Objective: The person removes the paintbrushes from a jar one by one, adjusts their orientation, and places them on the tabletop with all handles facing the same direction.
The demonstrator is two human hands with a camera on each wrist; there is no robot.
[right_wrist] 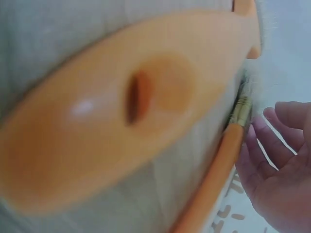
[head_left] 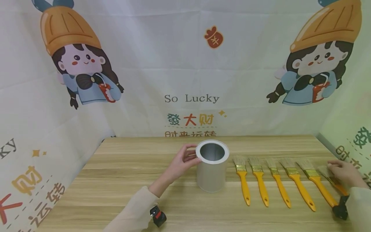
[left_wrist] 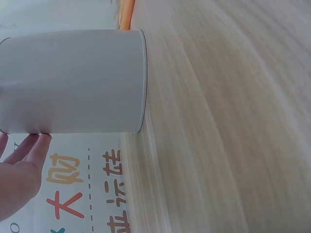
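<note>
A pale grey can [head_left: 211, 175] with an open top and white rim stands upright on the table. My left hand [head_left: 185, 161] reaches it from the left, the thumb by the front of the rim. In the left wrist view, the fingertips [left_wrist: 44, 137] touch the can's side. At the right, my right hand [head_left: 345, 172] hovers by the bristle end of the last paintbrush [head_left: 337, 185], fingers loosely bent and apart. That brush is partly hidden by hand and wrist. The right wrist view shows nothing between thumb and fingers, with a brush's metal band [right_wrist: 241, 109] beside them.
Several paintbrushes with yellow handles [head_left: 262, 193] lie in a row right of the can, bristles pointing away. The wooden table [head_left: 121, 180] ends at a printed cloth backdrop [head_left: 150, 71]. A brush handle [right_wrist: 97, 111] fills much of the right wrist view.
</note>
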